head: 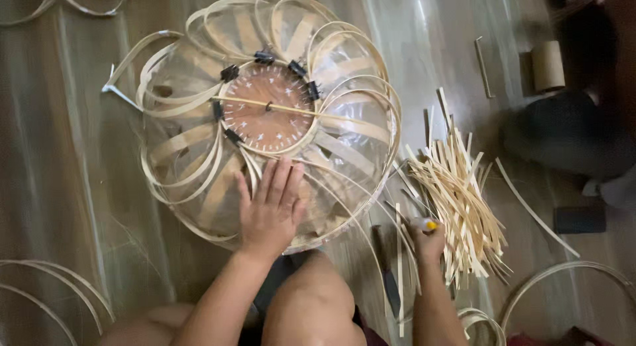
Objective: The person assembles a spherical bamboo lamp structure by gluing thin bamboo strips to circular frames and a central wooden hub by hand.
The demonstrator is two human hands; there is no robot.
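The left hand (270,210) lies flat and fully open, fingers together and pointing away from the person, palm pressed on the near side of a round bamboo frame (265,114). It grips nothing; it seems only to hold the frame down so that it does not shift. The frame rests on the floor (73,174) straight ahead of the person's knee (311,299), its near rim close to the body. At its middle sits a brown disc (268,107), and thin curved bamboo strips loop outward from the disc's edge like petals. Small black clips (230,72) ring the disc, apparently pinning each strip end in place while the shape is built. A thin stick (278,108) crosses the disc from side to side. The right hand (427,240) is closed around a small thing with a yellow tip (431,225); what it is cannot be told. That hand rests just beside a loose pile of cut bamboo slivers (457,207) on the floor to the right of the frame, within easy reach. A dark blade-like tool (389,266) lies on the floor between the knee and the right arm. More bent strips (40,286) lie toward the near left edge of the view, and a cardboard tube (548,65) stands toward the far right.
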